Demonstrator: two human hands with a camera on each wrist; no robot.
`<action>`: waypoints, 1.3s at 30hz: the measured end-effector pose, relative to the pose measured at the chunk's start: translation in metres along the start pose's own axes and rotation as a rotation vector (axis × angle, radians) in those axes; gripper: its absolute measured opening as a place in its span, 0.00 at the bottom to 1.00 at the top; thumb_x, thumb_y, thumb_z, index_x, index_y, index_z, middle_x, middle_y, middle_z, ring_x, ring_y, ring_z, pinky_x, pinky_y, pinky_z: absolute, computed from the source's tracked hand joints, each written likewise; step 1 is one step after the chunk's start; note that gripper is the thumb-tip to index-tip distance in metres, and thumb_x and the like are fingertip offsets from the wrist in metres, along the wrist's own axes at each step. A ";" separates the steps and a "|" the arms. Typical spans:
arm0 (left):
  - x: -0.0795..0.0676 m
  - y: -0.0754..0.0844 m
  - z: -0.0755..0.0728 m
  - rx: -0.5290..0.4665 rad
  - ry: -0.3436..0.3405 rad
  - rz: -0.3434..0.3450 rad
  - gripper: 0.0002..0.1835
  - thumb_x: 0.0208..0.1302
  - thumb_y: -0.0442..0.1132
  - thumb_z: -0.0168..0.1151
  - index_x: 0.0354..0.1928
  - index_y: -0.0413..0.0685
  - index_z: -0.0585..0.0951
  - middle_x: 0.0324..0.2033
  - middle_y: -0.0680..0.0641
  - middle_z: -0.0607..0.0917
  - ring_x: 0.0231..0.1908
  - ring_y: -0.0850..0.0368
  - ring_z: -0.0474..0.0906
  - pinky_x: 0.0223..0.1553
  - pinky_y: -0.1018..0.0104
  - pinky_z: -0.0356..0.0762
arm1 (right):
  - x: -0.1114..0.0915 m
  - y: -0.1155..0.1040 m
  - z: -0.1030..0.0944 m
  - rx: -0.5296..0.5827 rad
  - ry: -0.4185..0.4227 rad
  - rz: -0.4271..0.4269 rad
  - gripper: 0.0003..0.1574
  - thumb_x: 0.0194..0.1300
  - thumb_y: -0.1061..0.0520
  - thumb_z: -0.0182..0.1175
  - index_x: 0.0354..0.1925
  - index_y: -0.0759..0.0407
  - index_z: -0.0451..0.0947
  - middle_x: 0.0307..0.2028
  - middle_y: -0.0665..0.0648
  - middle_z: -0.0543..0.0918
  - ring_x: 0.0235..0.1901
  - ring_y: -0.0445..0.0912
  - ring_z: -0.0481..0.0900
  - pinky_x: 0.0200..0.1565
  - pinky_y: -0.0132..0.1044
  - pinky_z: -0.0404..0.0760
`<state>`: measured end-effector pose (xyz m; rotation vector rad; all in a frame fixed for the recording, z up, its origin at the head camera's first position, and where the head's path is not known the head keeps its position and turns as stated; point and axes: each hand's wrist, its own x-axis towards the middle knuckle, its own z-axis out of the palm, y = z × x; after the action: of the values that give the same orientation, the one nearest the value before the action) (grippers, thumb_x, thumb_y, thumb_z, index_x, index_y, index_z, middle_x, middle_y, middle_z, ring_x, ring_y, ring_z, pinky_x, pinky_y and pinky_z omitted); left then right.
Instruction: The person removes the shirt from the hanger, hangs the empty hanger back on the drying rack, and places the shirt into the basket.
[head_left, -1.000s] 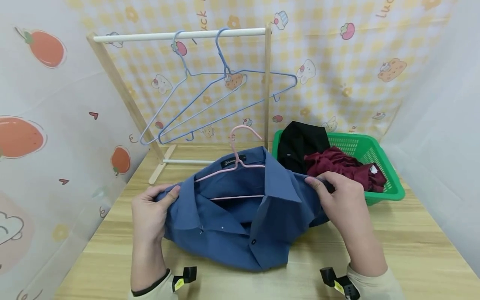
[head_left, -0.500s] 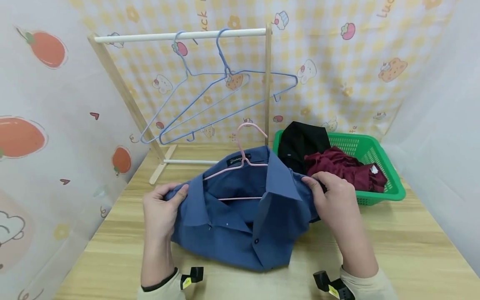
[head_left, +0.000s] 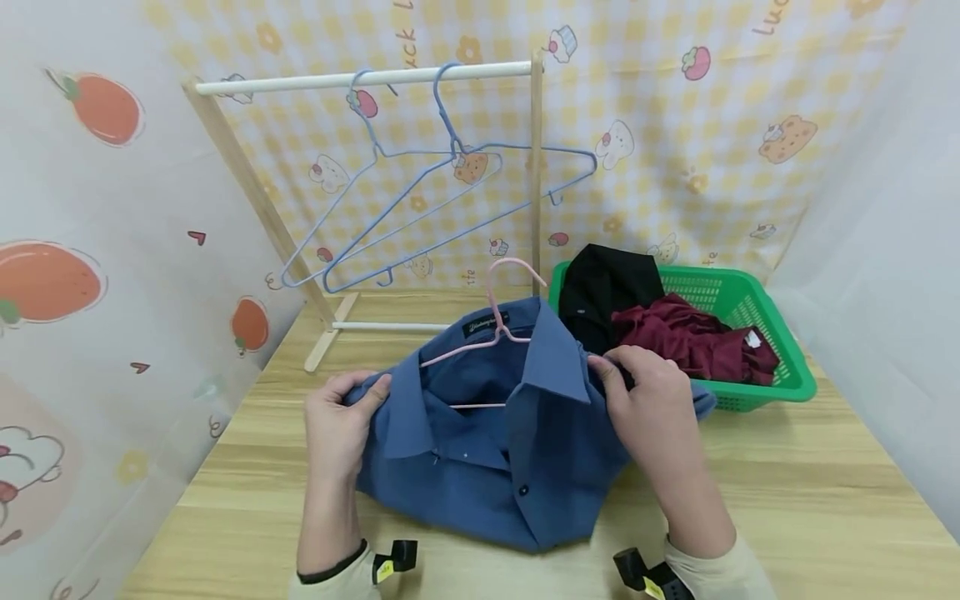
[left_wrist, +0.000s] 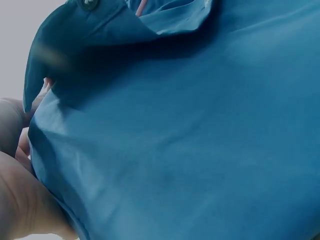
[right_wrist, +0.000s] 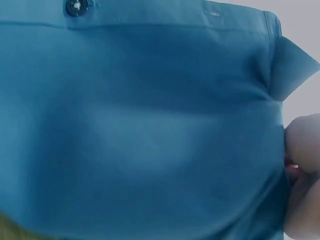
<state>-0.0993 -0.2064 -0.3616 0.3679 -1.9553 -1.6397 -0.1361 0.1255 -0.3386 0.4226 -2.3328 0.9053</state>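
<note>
A blue button-up shirt [head_left: 457, 492] is held up by its shoulders over the table, collar open and facing me. Inside its neck sits a pink hanger [head_left: 492, 292], its hook standing above the collar label. My left hand [head_left: 341, 425] pinches the shoulder on the left between thumb and fingers. On the other shoulder, my right hand [head_left: 651, 400] grips the cloth the same way. In the left wrist view the shirt front [left_wrist: 175, 125] fills most of the picture; the right wrist view shows the buttoned edge [right_wrist: 145, 15]. The hanger's arm ends are hidden inside the shirt.
Behind the shirt stands a rack with a white rail [head_left: 300, 82] and wooden posts. Two blue hangers [head_left: 375, 221] hang from it. To the right, a green basket [head_left: 798, 379] holds a black garment [head_left: 607, 287] and a maroon garment [head_left: 675, 333] on the wooden table [head_left: 810, 500].
Both hands have come closer together, the left moving right and the right moving left, still gripping the shirt. The pink hanger's hook has shifted to the right.
</note>
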 end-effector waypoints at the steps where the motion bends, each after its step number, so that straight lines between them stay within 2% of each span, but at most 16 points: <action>1: 0.000 0.000 -0.002 -0.007 0.001 -0.001 0.10 0.62 0.29 0.76 0.41 0.27 0.90 0.29 0.64 0.86 0.38 0.64 0.81 0.43 0.77 0.79 | -0.001 0.001 0.000 0.010 -0.017 -0.010 0.06 0.70 0.60 0.70 0.39 0.64 0.87 0.34 0.63 0.89 0.35 0.57 0.86 0.40 0.56 0.81; 4: 0.001 0.003 -0.007 -0.026 0.023 -0.002 0.09 0.62 0.28 0.77 0.41 0.26 0.89 0.29 0.62 0.86 0.37 0.64 0.82 0.42 0.77 0.80 | -0.005 0.005 -0.004 0.063 -0.075 -0.051 0.06 0.74 0.61 0.66 0.45 0.62 0.87 0.40 0.61 0.90 0.41 0.55 0.87 0.46 0.56 0.85; 5: 0.002 0.004 -0.009 -0.029 0.029 0.001 0.09 0.61 0.27 0.76 0.41 0.26 0.89 0.29 0.62 0.86 0.37 0.63 0.82 0.42 0.76 0.80 | -0.006 0.007 -0.006 0.083 -0.096 -0.071 0.08 0.75 0.62 0.64 0.48 0.61 0.87 0.42 0.59 0.90 0.43 0.53 0.87 0.48 0.53 0.85; 9: 0.002 0.008 -0.013 -0.042 0.030 0.005 0.07 0.61 0.26 0.76 0.39 0.28 0.90 0.30 0.61 0.87 0.37 0.62 0.83 0.42 0.76 0.81 | -0.009 0.016 -0.014 0.153 -0.134 -0.164 0.20 0.75 0.71 0.57 0.56 0.56 0.86 0.47 0.54 0.89 0.43 0.43 0.83 0.48 0.29 0.80; 11: 0.002 0.008 -0.014 -0.052 0.028 0.013 0.05 0.60 0.26 0.76 0.37 0.29 0.90 0.30 0.60 0.87 0.37 0.61 0.82 0.42 0.76 0.81 | -0.008 0.020 -0.018 0.147 -0.137 -0.189 0.22 0.73 0.73 0.57 0.56 0.55 0.87 0.46 0.52 0.89 0.41 0.42 0.82 0.46 0.24 0.75; 13: 0.002 0.008 -0.016 -0.052 0.033 0.023 0.05 0.60 0.25 0.76 0.36 0.29 0.90 0.29 0.59 0.87 0.37 0.60 0.82 0.41 0.76 0.81 | -0.008 0.023 -0.020 0.114 -0.132 -0.171 0.20 0.72 0.72 0.60 0.54 0.56 0.88 0.46 0.53 0.90 0.41 0.44 0.85 0.47 0.29 0.79; 17: 0.003 0.008 -0.017 -0.042 0.051 0.041 0.05 0.59 0.24 0.76 0.36 0.27 0.90 0.28 0.58 0.86 0.36 0.59 0.79 0.39 0.75 0.80 | -0.007 0.028 -0.023 0.033 -0.138 -0.006 0.07 0.73 0.61 0.67 0.47 0.58 0.89 0.43 0.59 0.92 0.41 0.53 0.88 0.43 0.49 0.85; 19: 0.004 0.009 -0.016 -0.034 0.057 0.046 0.06 0.60 0.25 0.77 0.37 0.27 0.90 0.28 0.59 0.86 0.36 0.59 0.79 0.39 0.76 0.80 | -0.005 0.031 -0.022 0.020 -0.139 0.064 0.07 0.74 0.57 0.67 0.45 0.59 0.89 0.41 0.61 0.92 0.39 0.55 0.88 0.41 0.51 0.84; 21: 0.004 0.010 -0.014 -0.031 0.055 0.049 0.07 0.60 0.26 0.77 0.37 0.27 0.90 0.29 0.59 0.86 0.36 0.61 0.81 0.40 0.76 0.80 | -0.004 0.035 -0.020 0.023 -0.128 0.092 0.07 0.74 0.56 0.67 0.43 0.58 0.89 0.40 0.61 0.92 0.37 0.54 0.87 0.39 0.48 0.82; 23: 0.003 0.010 -0.011 -0.025 0.042 0.048 0.08 0.60 0.27 0.78 0.38 0.27 0.90 0.29 0.60 0.86 0.36 0.62 0.82 0.41 0.76 0.80 | -0.003 0.037 -0.018 0.025 -0.098 0.086 0.06 0.74 0.58 0.68 0.42 0.59 0.89 0.39 0.61 0.92 0.36 0.54 0.87 0.39 0.49 0.82; 29: 0.000 0.005 -0.003 -0.025 0.025 0.031 0.08 0.60 0.28 0.78 0.39 0.28 0.90 0.29 0.62 0.87 0.37 0.64 0.82 0.44 0.77 0.78 | -0.002 0.036 -0.011 0.030 -0.023 0.021 0.03 0.70 0.63 0.69 0.40 0.63 0.89 0.38 0.62 0.92 0.37 0.58 0.89 0.43 0.57 0.85; 39: -0.003 0.008 0.005 0.038 0.012 0.033 0.08 0.62 0.30 0.78 0.40 0.31 0.91 0.29 0.61 0.84 0.37 0.61 0.78 0.42 0.74 0.77 | -0.002 0.026 -0.003 0.042 -0.025 -0.020 0.02 0.70 0.65 0.68 0.39 0.63 0.88 0.36 0.61 0.91 0.35 0.56 0.89 0.41 0.56 0.85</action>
<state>-0.0988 -0.1990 -0.3552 0.3576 -1.9757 -1.5780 -0.1465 0.1466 -0.3512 0.4764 -2.3311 0.9453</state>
